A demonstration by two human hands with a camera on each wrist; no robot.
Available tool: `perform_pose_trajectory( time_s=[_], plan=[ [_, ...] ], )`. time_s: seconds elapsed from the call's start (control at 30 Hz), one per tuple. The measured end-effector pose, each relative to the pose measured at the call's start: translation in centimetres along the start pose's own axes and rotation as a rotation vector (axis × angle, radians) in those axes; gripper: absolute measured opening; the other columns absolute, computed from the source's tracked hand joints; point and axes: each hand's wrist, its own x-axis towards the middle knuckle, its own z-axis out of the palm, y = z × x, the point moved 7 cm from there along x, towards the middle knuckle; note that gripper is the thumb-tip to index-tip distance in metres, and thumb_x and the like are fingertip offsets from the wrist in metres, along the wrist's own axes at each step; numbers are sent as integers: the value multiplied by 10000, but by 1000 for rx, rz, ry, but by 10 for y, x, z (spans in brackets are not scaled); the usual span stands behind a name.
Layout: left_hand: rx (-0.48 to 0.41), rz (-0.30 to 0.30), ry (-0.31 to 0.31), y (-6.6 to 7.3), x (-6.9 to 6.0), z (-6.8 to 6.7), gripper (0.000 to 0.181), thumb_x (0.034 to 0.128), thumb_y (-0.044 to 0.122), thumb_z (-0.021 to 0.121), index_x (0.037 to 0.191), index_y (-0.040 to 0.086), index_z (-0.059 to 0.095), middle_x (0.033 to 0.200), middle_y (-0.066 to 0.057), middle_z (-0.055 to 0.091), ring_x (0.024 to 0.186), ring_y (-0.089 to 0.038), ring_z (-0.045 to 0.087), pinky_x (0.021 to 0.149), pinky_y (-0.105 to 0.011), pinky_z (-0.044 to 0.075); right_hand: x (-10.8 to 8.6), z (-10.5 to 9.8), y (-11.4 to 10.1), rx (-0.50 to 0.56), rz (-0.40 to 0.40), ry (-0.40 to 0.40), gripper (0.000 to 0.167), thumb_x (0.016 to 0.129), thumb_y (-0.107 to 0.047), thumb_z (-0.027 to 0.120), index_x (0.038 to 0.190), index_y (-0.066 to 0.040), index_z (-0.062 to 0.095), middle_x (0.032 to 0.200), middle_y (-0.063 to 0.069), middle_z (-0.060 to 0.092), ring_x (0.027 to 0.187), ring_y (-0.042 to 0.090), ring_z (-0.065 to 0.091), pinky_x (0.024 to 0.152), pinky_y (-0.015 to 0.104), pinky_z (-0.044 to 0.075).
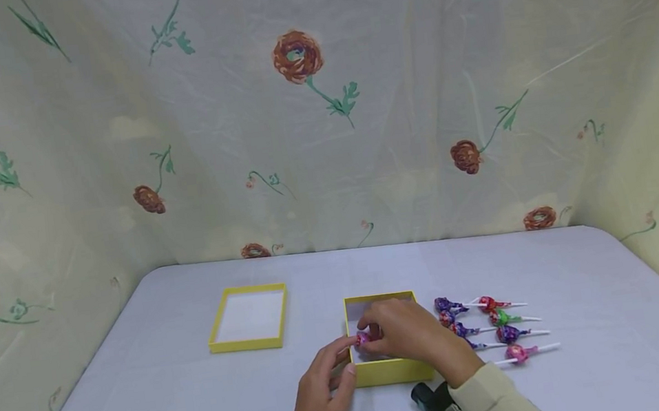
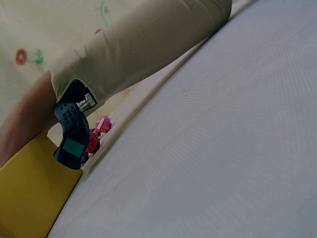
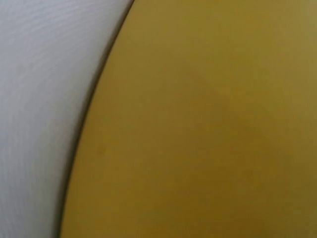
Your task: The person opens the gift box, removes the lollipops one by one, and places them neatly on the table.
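A pink-wrapped lollipop (image 1: 362, 338) lies inside the yellow box (image 1: 392, 371), which stands open in the middle of the table. My right hand (image 1: 405, 331) reaches into this box and pinches the lollipop, its fingers hiding most of it. From the left, my left hand (image 1: 323, 397) touches the box's left side, index fingertip over the rim beside the lollipop's head and thumb by the front corner. In the right wrist view the yellow box wall (image 3: 198, 124) fills most of the picture. Neither wrist view shows fingers.
Right of the box lie several wrapped lollipops, among them a green one (image 1: 499, 317), a red one (image 1: 488, 303) and a pink one (image 1: 519, 353). A yellow-rimmed lid (image 1: 246, 345) with a white inside rests left of it. A flowered curtain (image 1: 393, 121) surrounds the table.
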Motion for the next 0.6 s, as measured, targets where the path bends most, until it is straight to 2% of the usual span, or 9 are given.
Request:
perform_pose_trajectory(
  time_s=[0.47,0.6],
  plan=[
    [5,-30,-15,-2,1,1,350,997,136,502,1344,182,513,1337,-15,531,1199,-238,561,853,-220,529,0,1,1,17,13,-25,215,818,-304,773,976,-162,744,748,-121,614,668,41,533,627,235,487],
    [1,-20,-11,-2,1,1,349,998,135,503,1343,184,514,1335,-14,532,1198,-243,562,856,-231,532,1,1,1,14,13,-22,192,815,-305,776,948,-172,739,743,-122,607,668,42,527,627,231,483]
  ],
)
